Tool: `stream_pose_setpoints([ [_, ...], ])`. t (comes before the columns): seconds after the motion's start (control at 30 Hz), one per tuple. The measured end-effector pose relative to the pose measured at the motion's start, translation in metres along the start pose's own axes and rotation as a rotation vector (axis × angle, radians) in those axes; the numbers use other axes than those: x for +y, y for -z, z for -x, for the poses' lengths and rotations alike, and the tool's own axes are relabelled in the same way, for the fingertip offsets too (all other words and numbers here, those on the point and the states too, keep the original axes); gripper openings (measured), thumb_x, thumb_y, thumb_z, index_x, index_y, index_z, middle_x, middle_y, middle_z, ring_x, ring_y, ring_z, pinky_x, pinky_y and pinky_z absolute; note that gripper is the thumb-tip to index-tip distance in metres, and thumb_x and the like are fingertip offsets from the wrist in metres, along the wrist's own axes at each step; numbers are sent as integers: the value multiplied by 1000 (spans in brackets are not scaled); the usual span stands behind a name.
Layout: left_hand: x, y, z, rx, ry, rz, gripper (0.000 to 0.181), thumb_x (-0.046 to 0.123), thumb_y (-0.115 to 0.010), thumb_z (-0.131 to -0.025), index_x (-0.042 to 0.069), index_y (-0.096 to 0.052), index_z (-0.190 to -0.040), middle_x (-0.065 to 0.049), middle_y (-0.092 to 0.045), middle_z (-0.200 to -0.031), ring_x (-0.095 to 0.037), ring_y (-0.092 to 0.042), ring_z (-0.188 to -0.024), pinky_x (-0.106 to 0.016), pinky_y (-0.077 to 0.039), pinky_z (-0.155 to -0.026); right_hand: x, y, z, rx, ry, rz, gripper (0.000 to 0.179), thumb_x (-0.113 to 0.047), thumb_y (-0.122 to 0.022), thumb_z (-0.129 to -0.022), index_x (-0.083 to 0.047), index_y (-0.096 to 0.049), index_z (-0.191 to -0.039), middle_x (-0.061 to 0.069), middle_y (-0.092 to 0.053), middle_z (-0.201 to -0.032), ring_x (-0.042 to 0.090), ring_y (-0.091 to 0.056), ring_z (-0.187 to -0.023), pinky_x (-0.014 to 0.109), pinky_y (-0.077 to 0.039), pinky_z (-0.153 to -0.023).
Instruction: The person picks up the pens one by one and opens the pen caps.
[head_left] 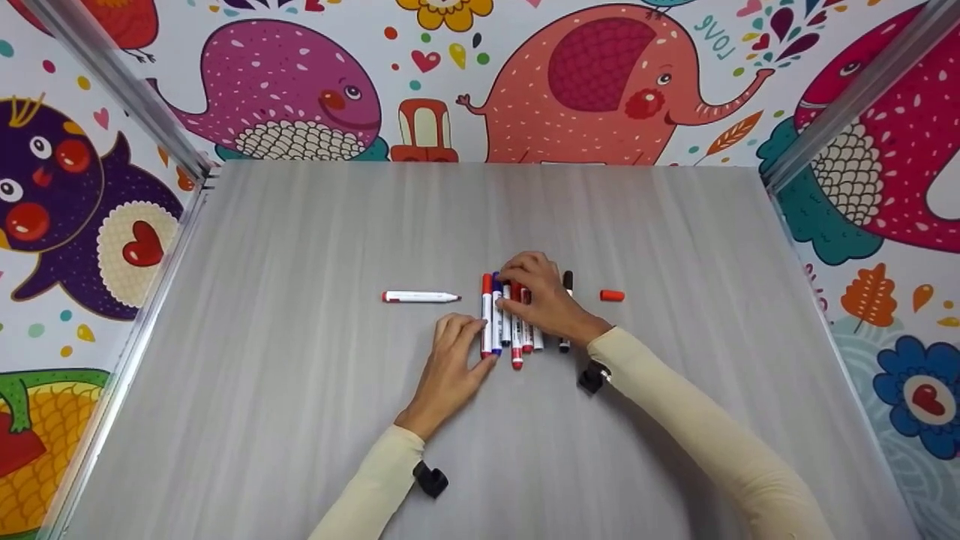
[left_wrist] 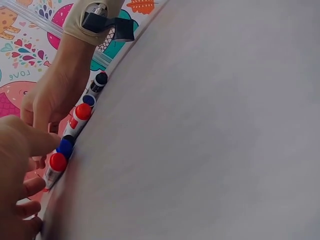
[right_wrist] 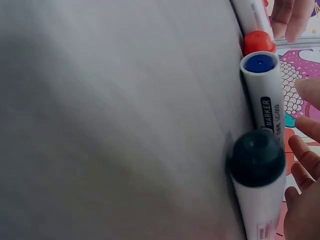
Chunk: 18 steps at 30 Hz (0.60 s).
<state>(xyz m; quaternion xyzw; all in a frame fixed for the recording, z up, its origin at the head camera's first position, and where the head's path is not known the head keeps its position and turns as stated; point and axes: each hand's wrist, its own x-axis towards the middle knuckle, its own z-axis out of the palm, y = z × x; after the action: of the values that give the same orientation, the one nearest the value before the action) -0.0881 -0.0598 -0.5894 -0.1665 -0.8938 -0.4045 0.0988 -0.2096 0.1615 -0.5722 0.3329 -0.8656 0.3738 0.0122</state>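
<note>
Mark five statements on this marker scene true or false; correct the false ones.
1. A white marker with a bare tip lies left of the row of white markers. True.
2. The loose orange-red plastic cap lies left of the row. False: it lies to the right.
3. The right hand is over the row. True.
4. The left hand is at the row's right end. False: it is at the left end.
5. A black-capped white marker lies between row and cap. True.

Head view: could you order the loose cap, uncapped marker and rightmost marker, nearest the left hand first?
1. Uncapped marker: just beyond the left hand.
2. Rightmost marker: partly hidden by the right hand.
3. Loose cap: farthest right.
</note>
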Motion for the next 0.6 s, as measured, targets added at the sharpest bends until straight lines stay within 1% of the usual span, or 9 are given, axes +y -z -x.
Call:
stream_pose_setpoints([
  [0.2,-2,0,0,9,-14,-5,53,13,-91,-92,-1,-69,-138,-10,-61,-133,-30,-47,-136,-46,-44,-114,2,-4,-4,10,29,18,47,-28,-86,-98,-1,-74,-134,17,-63,-141,37,-45,-140,58,-32,-112],
  [0.3,-3,0,0,10,-22,-7,53,11,-91,-92,-1,-69,-138,-10,-61,-133,-30,-47,-136,-47,-44,-114,2,-4,-6,17,48,16,47,-27,-86,-98,0,-74,-134,18,-62,-142,39,-45,-140,59,-32,-112],
  [0.43,-4,-1,2,-7,-13,-10,53,11,-91,-92,0,-69,-138,-10,-60,-134,-29,-47,-137,-46,-43,-115,1,-7,-8,2,50,33,49,-30,-85,-99,0,-72,-136,19,-61,-143,39,-44,-141,60,-31,-115],
  [0.6,-4,-1,2,-33,-3,-13,52,14,-89,-94,0,-68,-140,-10,-60,-135,-29,-46,-139,-46,-44,-116,0,-9,-12,-17,39,78,51,-34,-83,-100,-4,-71,-139,18,-59,-146,39,-40,-146,60,-27,-120],
])
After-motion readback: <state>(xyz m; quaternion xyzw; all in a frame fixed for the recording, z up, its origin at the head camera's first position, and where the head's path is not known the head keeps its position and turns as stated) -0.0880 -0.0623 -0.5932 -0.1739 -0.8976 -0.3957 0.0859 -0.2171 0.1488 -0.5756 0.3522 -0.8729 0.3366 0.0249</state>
